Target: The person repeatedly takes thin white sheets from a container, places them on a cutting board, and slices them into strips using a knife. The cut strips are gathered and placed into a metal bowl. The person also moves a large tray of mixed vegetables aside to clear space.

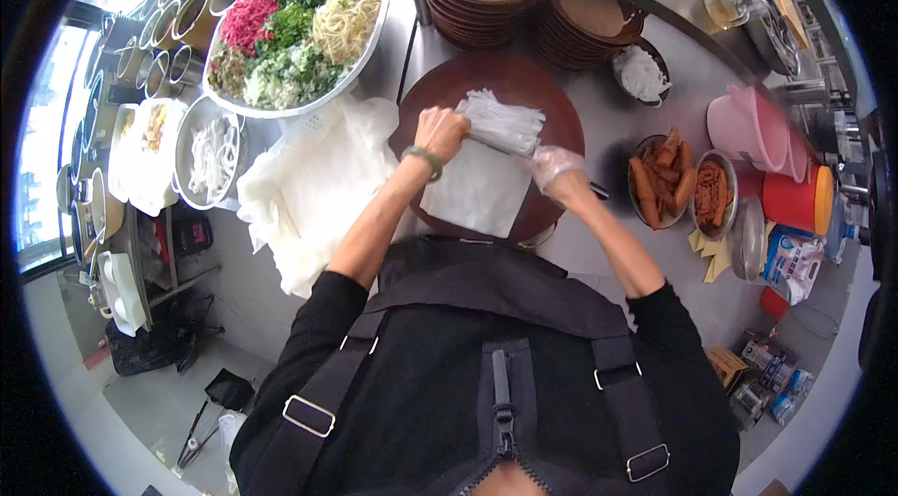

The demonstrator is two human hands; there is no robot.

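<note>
A round brown cutting board (414, 89) lies before me. On it is a flat white sheet (480, 194), possibly rice noodle, and beyond that a pile of white strips (508, 119). My right hand (559, 172), in a clear plastic glove, grips a knife; its dark handle end (598, 190) sticks out behind the palm. The knife blade (494, 140) runs leftwards between strips and sheet. At the blade's far end is my bare left hand (440, 135), fingers curled, a green bangle on its wrist. What those fingers hold is hidden.
White cloth (316, 180) lies left of the board. Beyond stands a large colander (382, 26) of chopped vegetables. Stacked brown plates (484, 23) stand behind the board. To the right are bowls of brown cooked food (663, 180) and pink buckets (751, 128).
</note>
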